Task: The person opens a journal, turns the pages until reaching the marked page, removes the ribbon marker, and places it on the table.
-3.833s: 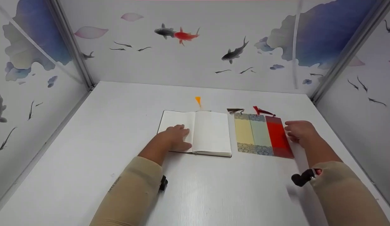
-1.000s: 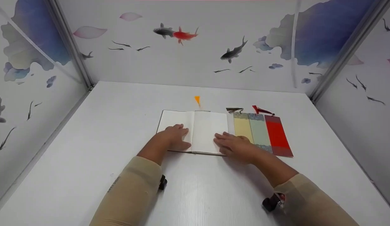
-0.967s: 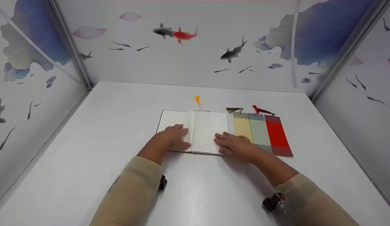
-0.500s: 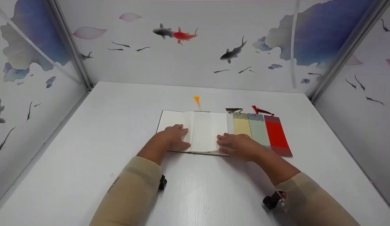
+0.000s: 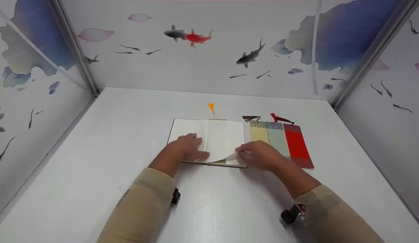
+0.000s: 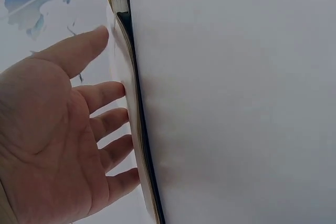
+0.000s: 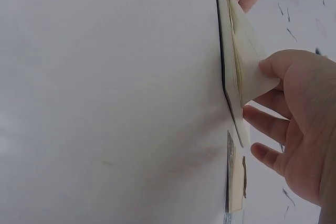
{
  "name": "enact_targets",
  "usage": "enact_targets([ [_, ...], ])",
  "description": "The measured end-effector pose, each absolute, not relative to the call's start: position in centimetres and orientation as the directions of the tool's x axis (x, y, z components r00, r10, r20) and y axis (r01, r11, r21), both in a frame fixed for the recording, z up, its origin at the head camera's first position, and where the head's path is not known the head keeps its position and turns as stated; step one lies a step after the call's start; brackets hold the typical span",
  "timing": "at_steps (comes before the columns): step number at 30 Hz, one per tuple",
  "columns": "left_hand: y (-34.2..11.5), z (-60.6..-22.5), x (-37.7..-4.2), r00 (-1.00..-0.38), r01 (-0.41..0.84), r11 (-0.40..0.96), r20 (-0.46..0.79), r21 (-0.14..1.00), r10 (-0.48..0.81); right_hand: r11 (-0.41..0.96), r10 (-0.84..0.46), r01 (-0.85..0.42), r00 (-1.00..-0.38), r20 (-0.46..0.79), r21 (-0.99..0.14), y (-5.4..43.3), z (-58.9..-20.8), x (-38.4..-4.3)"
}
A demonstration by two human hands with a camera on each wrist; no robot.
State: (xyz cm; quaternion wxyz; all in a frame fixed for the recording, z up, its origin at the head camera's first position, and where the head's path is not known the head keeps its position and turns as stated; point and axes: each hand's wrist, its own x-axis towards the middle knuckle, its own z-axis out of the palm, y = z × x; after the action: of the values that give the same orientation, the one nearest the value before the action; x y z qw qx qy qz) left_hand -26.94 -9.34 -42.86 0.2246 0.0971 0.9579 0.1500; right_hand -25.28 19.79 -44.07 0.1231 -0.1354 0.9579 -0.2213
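An open notebook (image 5: pixel 217 135) with blank pages lies mid-table. My left hand (image 5: pixel 189 148) rests on its left page, fingers spread; the left wrist view shows the fingertips of the left hand (image 6: pixel 52 129) on the paper. At the lower right corner, my right hand (image 5: pixel 258 153) pinches a page (image 7: pixel 252 66) between thumb and finger and lifts it, its other fingers loosely bent in the right wrist view. Under the raised corner shows a piece of a yellowish patterned bookmark (image 5: pixel 221 161), mostly hidden. An orange tassel (image 5: pixel 211 108) sticks out beyond the notebook's top edge.
Right of the notebook lie a yellow bookmark (image 5: pixel 259 131), a pale green bookmark (image 5: pixel 277 138) and a red bookmark (image 5: pixel 298 146), side by side. A dark tassel (image 5: pixel 251 118) and a red tassel (image 5: pixel 282 119) lie above them. White walls with painted fish (image 5: pixel 198 37) surround the table (image 5: pixel 135 111).
My right hand came from beside the red bookmark to the right page, first flat on it, and now pinches and raises its corner, uncovering part of a bookmark. The left hand stays nearly still.
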Motion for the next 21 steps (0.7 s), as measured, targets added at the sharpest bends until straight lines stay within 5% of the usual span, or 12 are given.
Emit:
enact_targets([
  [21, -6.1, -42.3, -26.2, -0.923, 0.047, 0.962, -0.356, 0.27, 0.146, 0.817, -0.233, -0.28, -0.96, 0.156, -0.504, 16.6, -43.2, -26.1],
])
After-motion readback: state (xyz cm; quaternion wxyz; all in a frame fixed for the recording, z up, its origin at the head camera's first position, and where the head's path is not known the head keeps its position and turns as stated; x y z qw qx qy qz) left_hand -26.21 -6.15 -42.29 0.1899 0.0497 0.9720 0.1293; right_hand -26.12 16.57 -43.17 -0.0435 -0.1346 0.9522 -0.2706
